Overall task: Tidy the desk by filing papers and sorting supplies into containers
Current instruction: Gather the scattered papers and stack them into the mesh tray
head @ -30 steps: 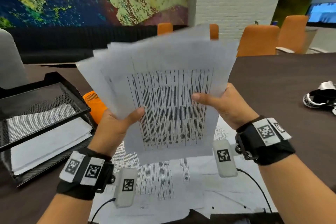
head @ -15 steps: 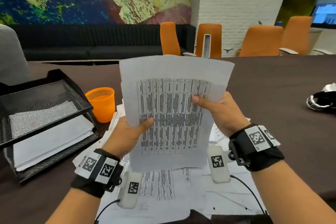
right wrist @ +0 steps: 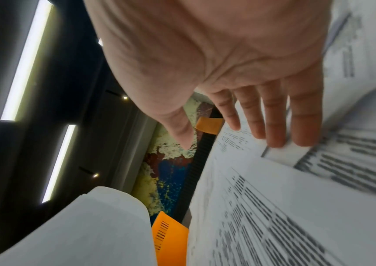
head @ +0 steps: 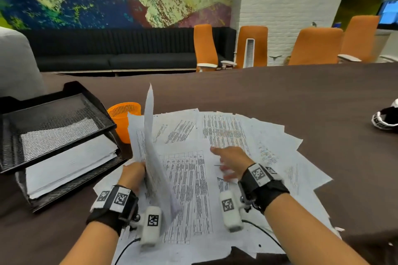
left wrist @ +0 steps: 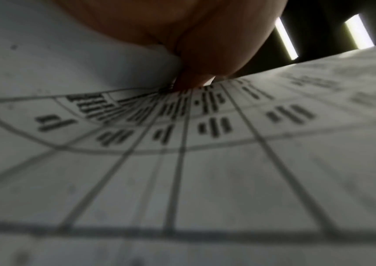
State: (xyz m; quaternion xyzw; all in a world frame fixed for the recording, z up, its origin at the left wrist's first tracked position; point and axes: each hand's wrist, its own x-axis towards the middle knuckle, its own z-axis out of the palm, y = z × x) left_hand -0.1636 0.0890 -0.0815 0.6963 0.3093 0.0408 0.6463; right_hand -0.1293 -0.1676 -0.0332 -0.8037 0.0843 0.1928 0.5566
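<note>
My left hand point(head: 132, 173) pinches a sheaf point(head: 150, 157) upright, tray point(head: 64, 101) just left of it, nearer than my spread right hand point(head: 231, 163) on loose papers point(head: 269, 135).

Office: conference table point(head: 280, 92), orange chairs point(head: 314, 46)

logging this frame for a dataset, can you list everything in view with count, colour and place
held sheets: a few, white with printed tables, upright in the left hand
loose papers: many, white, fanned over the table
table: one, dark brown
letter tray: one, black mesh, two tiers, left; white paper in the lower tier
cup: one, orange mesh, between tray and papers
chairs: four, orange, far side of the table
sofa: one, black, under the mural
black-and-white item: one, right edge, unclear
left hand: grips the held sheets
right hand: fingers straight, over the loose papers
</note>
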